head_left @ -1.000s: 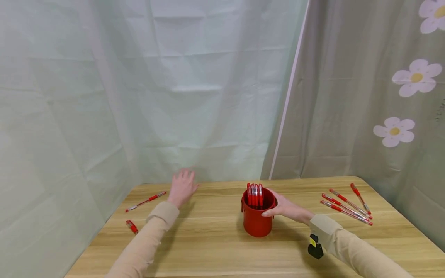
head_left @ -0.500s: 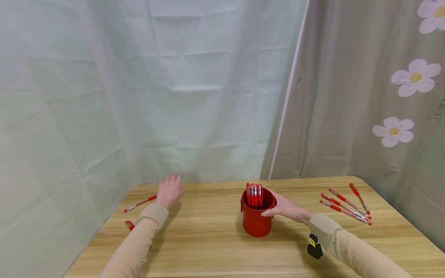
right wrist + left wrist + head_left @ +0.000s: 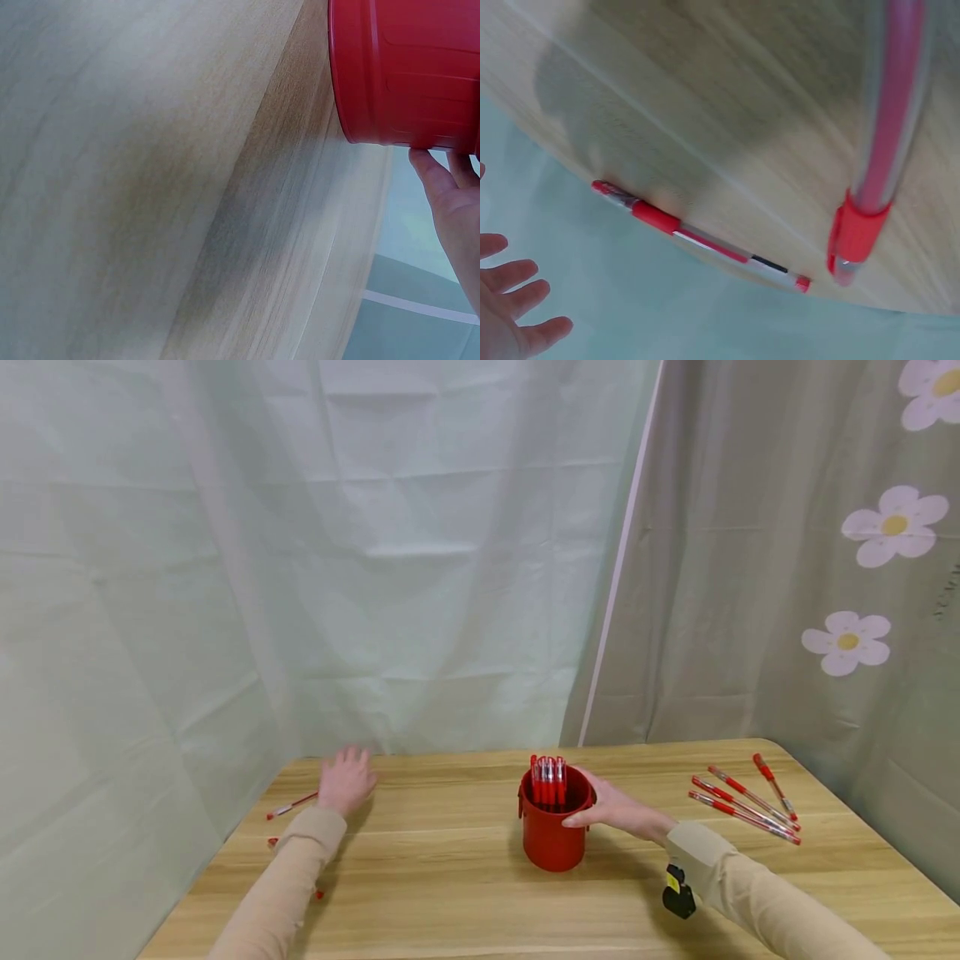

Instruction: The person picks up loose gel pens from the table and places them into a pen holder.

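Note:
My left hand (image 3: 347, 781) is over the table's far left part, fingers spread and holding nothing. Just left of it lies a red gel pen (image 3: 292, 806), partly covered by the hand in the head view; the left wrist view shows this pen (image 3: 697, 234) whole, apart from the fingers. A second red pen (image 3: 862, 232) lies closer to that camera, mostly hidden under the forearm in the head view. My right hand (image 3: 618, 810) holds a red pen holder (image 3: 551, 847) by its right side, thumb in front. Several capped red pens (image 3: 550, 783) stand inside it.
Several more red pens (image 3: 742, 810) lie loose at the right of the wooden table (image 3: 450, 893). Pale curtains (image 3: 450, 568) hang right behind the table's far edge. A small black device (image 3: 678, 893) is strapped at the right wrist.
My left hand has moved left and slightly nearer, now covering part of the far left pen. The right hand and pen holder have stayed in place.

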Demonstrator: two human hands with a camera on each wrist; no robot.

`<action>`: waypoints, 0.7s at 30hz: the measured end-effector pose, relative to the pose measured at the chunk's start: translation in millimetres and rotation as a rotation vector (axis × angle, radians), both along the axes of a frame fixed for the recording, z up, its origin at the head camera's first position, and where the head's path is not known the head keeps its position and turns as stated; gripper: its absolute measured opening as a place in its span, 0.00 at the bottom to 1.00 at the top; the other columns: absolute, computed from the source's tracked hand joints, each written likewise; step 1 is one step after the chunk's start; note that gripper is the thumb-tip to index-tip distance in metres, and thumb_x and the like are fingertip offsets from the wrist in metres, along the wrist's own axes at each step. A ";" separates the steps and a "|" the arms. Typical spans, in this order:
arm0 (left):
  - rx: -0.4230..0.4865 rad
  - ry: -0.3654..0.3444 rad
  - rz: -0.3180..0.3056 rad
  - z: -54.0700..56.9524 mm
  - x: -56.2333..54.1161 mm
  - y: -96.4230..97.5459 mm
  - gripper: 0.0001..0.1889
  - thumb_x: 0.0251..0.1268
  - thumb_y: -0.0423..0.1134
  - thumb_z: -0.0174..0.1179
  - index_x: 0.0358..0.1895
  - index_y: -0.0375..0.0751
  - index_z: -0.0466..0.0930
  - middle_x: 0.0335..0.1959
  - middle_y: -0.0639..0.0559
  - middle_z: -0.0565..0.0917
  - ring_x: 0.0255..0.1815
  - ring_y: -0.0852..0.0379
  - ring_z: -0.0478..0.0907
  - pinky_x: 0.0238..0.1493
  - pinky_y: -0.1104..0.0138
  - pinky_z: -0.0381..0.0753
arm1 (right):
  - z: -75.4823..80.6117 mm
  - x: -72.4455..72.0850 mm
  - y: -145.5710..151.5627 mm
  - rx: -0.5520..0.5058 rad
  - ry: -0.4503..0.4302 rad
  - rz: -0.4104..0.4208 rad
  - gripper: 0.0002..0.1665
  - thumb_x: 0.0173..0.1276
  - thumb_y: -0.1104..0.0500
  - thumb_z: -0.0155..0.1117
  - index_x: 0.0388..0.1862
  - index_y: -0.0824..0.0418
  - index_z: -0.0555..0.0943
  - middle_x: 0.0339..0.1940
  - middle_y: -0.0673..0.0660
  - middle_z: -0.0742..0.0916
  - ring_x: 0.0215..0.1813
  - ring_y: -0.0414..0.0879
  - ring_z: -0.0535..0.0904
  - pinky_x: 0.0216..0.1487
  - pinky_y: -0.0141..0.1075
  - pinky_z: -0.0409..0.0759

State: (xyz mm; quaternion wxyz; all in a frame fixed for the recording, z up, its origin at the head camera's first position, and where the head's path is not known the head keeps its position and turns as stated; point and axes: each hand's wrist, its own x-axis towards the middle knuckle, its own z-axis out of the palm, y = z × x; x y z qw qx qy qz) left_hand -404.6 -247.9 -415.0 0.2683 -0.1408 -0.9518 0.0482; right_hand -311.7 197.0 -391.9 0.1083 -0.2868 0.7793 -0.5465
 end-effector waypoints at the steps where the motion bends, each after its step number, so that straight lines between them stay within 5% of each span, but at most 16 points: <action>1: 0.007 0.001 0.002 -1.2 0.4 -1.4 0.20 0.54 0.43 0.60 0.42 0.31 0.69 0.39 0.34 0.71 0.44 0.37 0.69 0.39 0.42 0.67 | -2.0 -1.6 0.6 0.003 -0.001 -0.003 0.45 0.56 0.58 0.67 0.67 0.64 0.55 0.60 0.60 0.70 0.58 0.53 0.67 0.52 0.45 0.68; 21: 0.175 -0.185 0.070 -10.8 5.5 -21.7 0.20 0.61 0.41 0.54 0.46 0.27 0.65 0.44 0.29 0.69 0.46 0.31 0.66 0.38 0.38 0.65 | -12.7 -9.9 4.1 -0.022 0.003 0.005 0.45 0.55 0.58 0.67 0.68 0.60 0.54 0.61 0.58 0.69 0.58 0.52 0.66 0.53 0.45 0.67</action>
